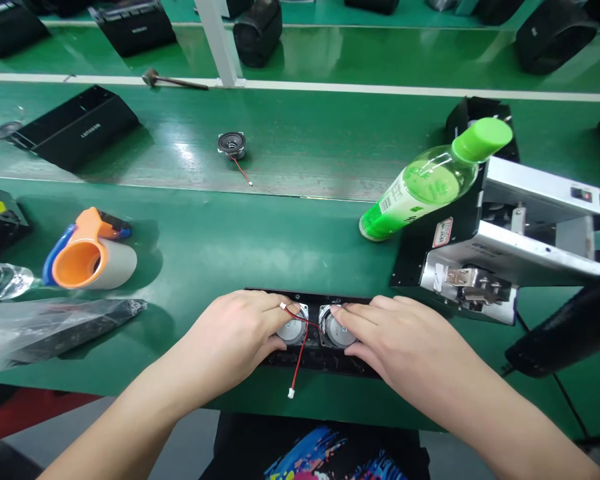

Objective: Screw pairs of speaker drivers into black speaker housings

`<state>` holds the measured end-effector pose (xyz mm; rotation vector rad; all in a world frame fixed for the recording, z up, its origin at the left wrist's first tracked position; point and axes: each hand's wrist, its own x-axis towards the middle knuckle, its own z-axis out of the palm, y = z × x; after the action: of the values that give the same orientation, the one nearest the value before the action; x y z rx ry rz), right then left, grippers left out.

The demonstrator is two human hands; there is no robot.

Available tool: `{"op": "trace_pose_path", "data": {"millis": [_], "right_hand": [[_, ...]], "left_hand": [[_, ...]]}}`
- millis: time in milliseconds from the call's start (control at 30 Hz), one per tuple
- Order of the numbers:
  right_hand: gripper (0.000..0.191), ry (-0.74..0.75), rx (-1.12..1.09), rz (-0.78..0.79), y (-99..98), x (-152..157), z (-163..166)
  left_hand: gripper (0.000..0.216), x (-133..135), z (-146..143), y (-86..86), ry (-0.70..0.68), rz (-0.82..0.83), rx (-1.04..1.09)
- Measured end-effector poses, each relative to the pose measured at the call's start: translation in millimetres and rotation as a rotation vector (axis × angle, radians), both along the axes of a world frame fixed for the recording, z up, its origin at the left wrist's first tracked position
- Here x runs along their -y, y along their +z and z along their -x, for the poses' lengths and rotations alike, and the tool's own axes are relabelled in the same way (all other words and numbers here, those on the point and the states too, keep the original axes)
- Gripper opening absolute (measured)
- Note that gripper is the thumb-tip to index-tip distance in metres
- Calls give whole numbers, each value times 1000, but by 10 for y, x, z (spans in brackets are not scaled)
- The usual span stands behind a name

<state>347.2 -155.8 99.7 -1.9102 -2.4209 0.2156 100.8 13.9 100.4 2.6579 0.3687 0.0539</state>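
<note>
- The black panel [310, 360] lies flat at the near edge of the desk [205, 240], straight ahead of me; its long axis runs left to right, across my line of sight.
- Two round speaker drivers [293, 330] sit side by side at the panel's middle, the left one under my left fingertips, the right one [337, 332] under my right.
- A red wire [300, 353] crosses from the left driver and trails off the panel's near edge, ending in a small white plug [291, 393] that hangs free toward me.
- My left hand [237, 337] rests on the panel's left half, fingers curled over the left driver and pressing it, gripping nothing that I can make out.
- My right hand [385, 337] mirrors it on the right half, fingers laid flat on the right driver; both hands are equally near.
- Right of the panel, just beside it, stands a metal machine [520, 247], with a green bottle [430, 180] leaning against it.
- Left of the panel, well apart, lies an orange tape dispenser [87, 253] and a clear plastic bag [45, 330].
- Beyond the panel, a loose speaker [231, 144] sits alone on the belt.
</note>
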Motion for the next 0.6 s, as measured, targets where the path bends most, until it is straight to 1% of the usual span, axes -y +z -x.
{"op": "trace_pose_path", "data": {"millis": [167,433,600], "right_hand": [[47,4,14,-21,1,0,17],[45,-11,24,-53,-50,46,43],[46,-18,14,-57,-48,32,55]], "left_hand": [[39,30,-17,2,15,-38,33],[36,68,1,-20,24,-59,0],[33,74,19,-30,16,-75,11]]}}
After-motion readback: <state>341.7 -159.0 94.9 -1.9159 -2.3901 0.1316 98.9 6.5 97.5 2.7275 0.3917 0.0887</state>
